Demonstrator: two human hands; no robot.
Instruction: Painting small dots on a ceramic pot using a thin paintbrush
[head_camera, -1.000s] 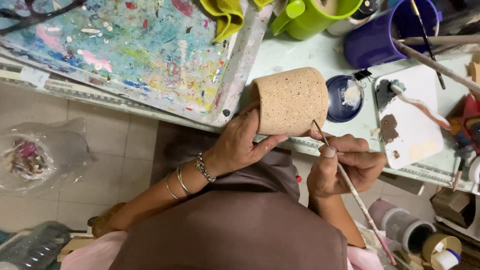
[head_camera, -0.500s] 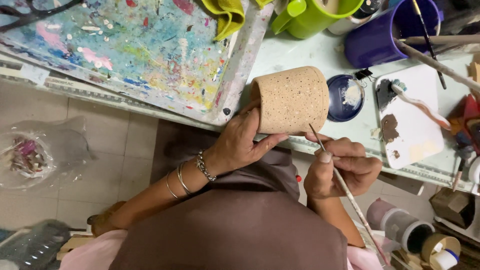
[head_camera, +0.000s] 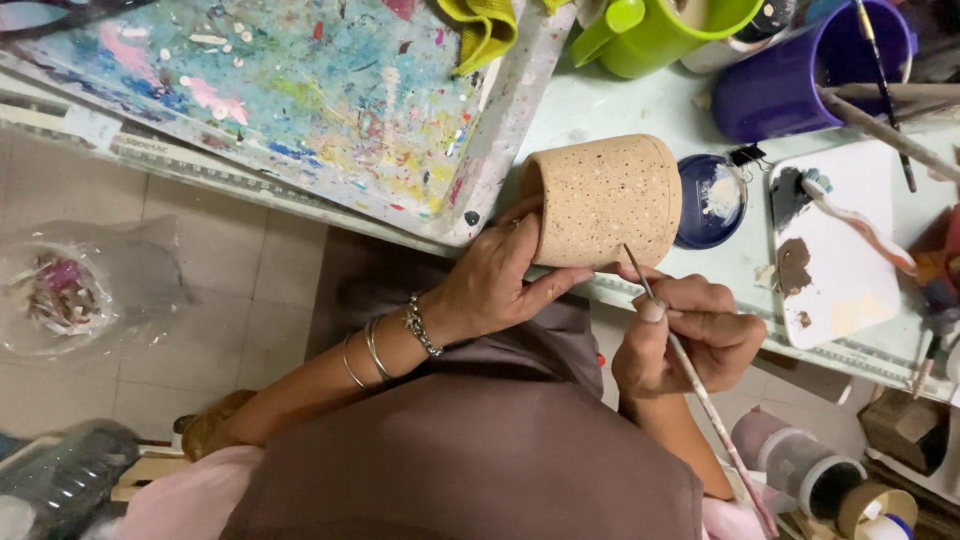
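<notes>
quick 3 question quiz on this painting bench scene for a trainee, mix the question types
1. True or false: the left hand holds the speckled cup on its side.
2. What does the right hand hold? A) sponge B) thin brush C) scissors
3. Fill in: the brush tip meets the cup's ____ edge.

Key: 1 true; 2 B; 3 lower. The blue dish and white palette lie to the right of the cup.
</notes>
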